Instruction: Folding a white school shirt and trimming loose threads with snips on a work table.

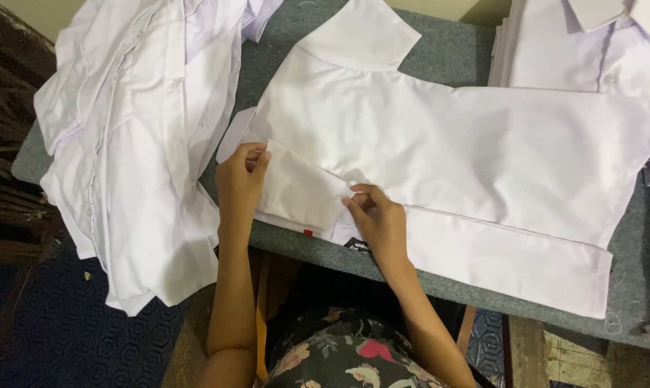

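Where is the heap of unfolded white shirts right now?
In the head view, the heap of white shirts hangs over the left end of the grey table, beside the left hand.

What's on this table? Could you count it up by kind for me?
White shirt spread flat, under both hands: 1
Heap of white shirts hanging off the table's end: 1
Stack of folded white shirts at the far corner: 1
Hands on the flat shirt's folded part: 2, left hand, right hand
Grey table: 1
Total: 6
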